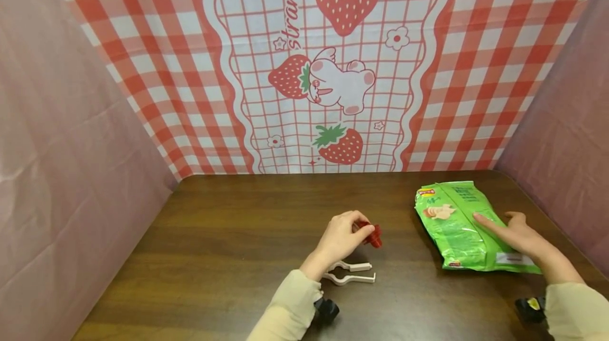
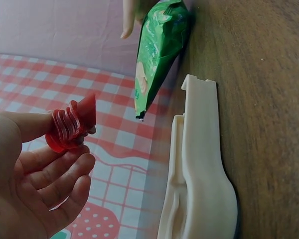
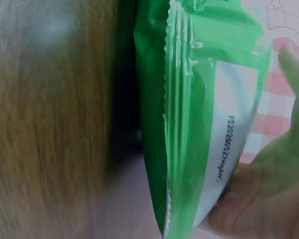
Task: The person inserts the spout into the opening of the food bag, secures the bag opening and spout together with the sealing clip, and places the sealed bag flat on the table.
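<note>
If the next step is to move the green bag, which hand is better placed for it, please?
Probably the right hand: it is right at the green bag, while the left hand, apart from the bag, pinches a red piece.

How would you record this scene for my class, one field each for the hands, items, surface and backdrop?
Left hand: pinches a small red ridged plastic-looking piece
Right hand: appears to touch a glossy green snack bag
Bag position: on the table's right side
Near left wrist: long cream plastic-looking clip, its two arms apart, partly hidden in the head view
Surface: brown wood-grain table
Backdrop: red-and-white checked cloth with strawberry prints
</note>
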Available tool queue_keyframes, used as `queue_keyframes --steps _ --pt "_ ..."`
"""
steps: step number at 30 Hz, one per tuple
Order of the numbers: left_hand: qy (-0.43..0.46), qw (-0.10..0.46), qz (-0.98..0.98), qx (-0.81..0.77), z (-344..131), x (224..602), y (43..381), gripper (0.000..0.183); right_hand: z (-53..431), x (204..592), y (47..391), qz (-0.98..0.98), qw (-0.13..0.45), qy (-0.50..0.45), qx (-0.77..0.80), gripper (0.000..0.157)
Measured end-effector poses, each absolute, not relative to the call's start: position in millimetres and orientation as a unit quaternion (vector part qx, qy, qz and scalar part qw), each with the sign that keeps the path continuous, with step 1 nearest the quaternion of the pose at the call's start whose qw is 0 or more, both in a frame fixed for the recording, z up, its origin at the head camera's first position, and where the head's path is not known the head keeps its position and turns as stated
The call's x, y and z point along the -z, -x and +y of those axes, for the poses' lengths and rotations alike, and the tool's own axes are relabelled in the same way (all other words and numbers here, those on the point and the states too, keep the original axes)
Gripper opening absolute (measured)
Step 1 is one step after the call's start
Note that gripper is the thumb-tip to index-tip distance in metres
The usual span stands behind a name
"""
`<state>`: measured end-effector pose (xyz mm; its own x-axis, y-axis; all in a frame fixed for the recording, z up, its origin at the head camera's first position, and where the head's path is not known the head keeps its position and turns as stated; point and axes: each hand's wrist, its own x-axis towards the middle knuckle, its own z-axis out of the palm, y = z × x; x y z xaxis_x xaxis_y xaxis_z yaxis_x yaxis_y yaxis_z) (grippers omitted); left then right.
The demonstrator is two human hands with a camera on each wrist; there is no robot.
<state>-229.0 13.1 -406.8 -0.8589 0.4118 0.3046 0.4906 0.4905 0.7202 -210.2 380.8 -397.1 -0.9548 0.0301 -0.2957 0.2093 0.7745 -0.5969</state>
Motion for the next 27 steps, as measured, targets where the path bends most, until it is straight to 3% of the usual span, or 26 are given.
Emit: queue_keyframes --steps 11,22,27 --pt "0.257 0.037 -0.861 0.438 16.3 407.0 232.6 0.014 375.9 401.7 208.1 0.940 0.101 -0.033 0.324 0.076" --pt "0.230 0.046 -0.853 0.466 22.0 407.4 234.3 0.012 364.9 399.6 207.6 0.936 0.118 -0.039 0.330 0.079" --pt "0.216 0.035 -0.849 0.481 22.9 409.1 233.7 0.013 357.9 398.2 206.3 0.933 0.116 -0.036 0.339 0.073"
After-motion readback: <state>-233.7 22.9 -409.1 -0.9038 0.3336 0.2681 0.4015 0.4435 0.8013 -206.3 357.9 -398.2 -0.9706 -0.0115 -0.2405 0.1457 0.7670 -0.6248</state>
